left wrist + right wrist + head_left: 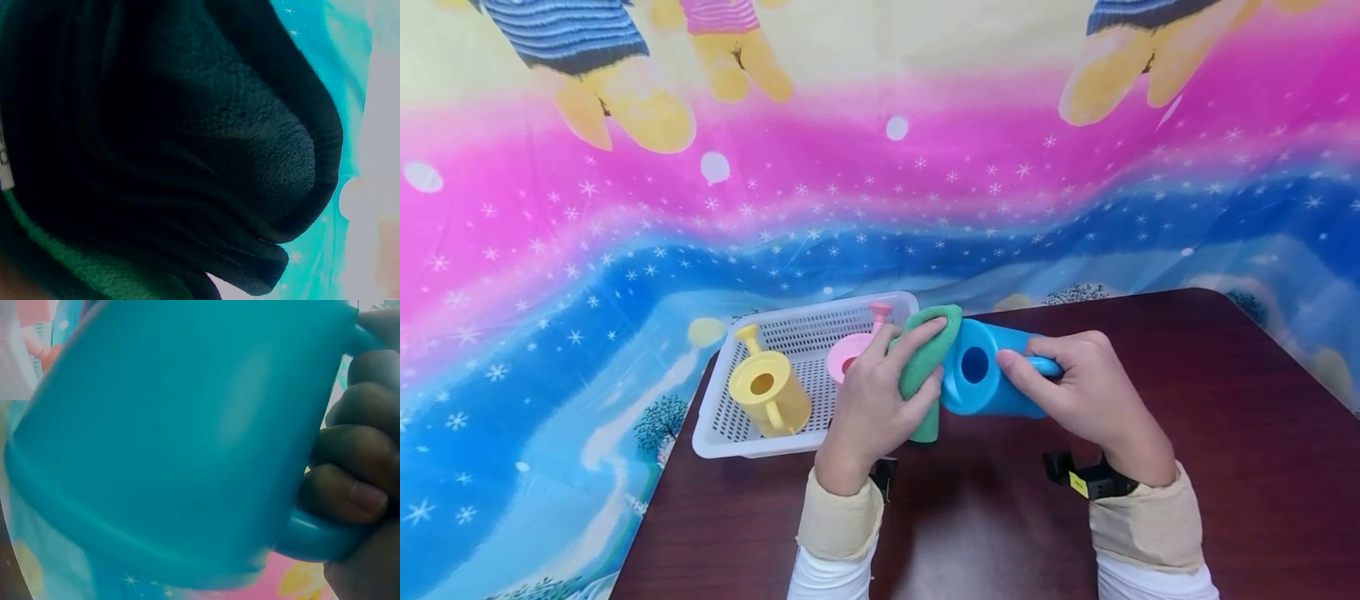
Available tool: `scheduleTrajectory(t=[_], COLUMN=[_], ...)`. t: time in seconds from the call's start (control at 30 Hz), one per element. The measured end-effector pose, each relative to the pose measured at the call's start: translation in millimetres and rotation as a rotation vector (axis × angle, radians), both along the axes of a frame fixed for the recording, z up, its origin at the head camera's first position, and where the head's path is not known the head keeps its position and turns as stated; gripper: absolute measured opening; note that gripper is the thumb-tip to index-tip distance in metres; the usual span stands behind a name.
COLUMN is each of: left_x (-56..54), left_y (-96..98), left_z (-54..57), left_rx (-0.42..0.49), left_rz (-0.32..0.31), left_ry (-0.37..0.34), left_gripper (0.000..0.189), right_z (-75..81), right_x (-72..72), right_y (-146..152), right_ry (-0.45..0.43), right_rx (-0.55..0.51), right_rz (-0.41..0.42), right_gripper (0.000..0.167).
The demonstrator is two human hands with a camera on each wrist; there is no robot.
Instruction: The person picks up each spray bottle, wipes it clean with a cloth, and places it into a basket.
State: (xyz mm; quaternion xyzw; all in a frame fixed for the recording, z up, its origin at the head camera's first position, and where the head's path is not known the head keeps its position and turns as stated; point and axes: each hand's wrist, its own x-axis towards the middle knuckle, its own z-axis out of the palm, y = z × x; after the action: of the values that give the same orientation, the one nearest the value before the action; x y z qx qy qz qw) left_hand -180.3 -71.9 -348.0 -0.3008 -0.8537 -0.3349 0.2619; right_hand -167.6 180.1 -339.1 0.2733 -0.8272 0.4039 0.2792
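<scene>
My right hand (1086, 387) grips the handle of a blue watering can (1015, 402), which is tilted above the table. In the right wrist view, its fingers (365, 447) curl through the handle beside the can's smooth body (175, 437). A folded green cloth (927, 358) is held in my left hand (876, 404), close against the left side of the blue can. That cloth and hand hide the can's spout. Dark folds of the cloth (250, 144) fill most of the left wrist view.
A white perforated basket (718, 450) stands at the left on the dark wooden table (1225, 467). Inside it are a yellow watering can (790, 396) and a pink watering can (841, 352), the latter partly behind my left hand. A printed cloth backdrop (820, 192) hangs behind the table.
</scene>
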Motion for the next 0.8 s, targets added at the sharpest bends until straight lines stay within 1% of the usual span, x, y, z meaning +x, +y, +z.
scheduleTrajectory(t=[0.1,0.2,0.43,0.6,0.8], left_x=[0.0,0.2,1.5,3.3,5.3], left_y=[0.9,2.5,6.9,10.9,12.0], left_z=[-0.7,-0.4,-1.6,-3.0,-1.1], left_rx=[-0.01,-0.034,-0.11,-0.113,-0.099], left_rz=[-0.024,-0.048,-0.1,-0.152,-0.179], left_ry=[0.006,0.018,0.071,0.078,0.06], left_gripper=[0.055,0.056,0.055,0.053,0.054], right_z=[0.0,0.1,-1.7,-3.6,-4.5], right_x=[-0.5,-0.8,-3.4,-5.8,-7.7], right_y=[-2,-3,-2,0,1], right_ry=[-0.016,-0.011,0.006,0.018,0.076], right_rx=[0.028,0.041,0.074,0.057,-0.02], right_rz=[-0.012,-0.038,-0.123,-0.191,-0.231], right_gripper=[0.05,0.051,0.054,0.053,0.054])
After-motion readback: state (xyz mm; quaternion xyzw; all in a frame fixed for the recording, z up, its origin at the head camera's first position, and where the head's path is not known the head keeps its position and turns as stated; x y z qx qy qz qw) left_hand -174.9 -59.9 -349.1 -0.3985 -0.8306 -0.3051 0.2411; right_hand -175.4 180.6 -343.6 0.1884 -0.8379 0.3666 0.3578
